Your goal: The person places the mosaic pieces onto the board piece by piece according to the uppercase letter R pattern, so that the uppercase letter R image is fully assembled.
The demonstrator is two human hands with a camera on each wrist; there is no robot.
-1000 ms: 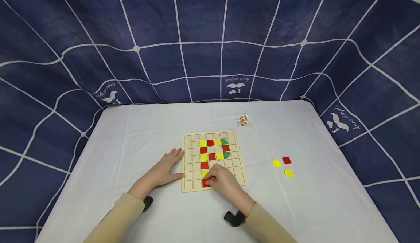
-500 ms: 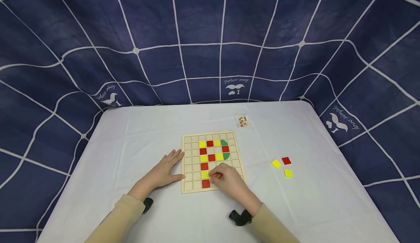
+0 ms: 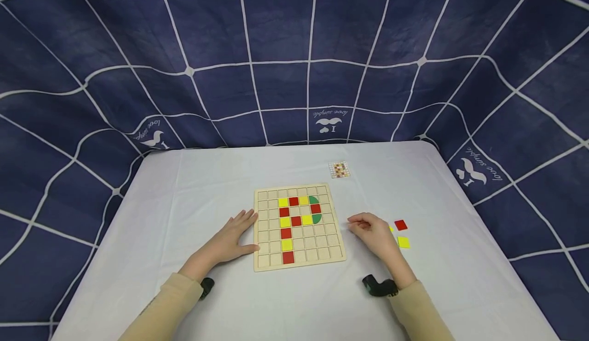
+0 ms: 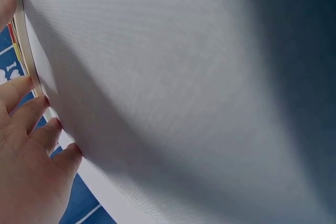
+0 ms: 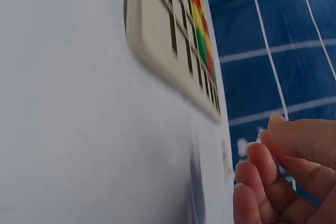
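Wooden board (image 3: 299,227) — flat, edges table-square

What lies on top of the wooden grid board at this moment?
On the board lie red, yellow and green tiles set in its squares, forming a P shape. No hand covers them: the left hand rests flat at its left edge, and the right hand is off to the right.

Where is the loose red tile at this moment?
In the head view the loose red tile lies on the white table, right of the wooden board, just beyond the right hand and above a yellow tile.
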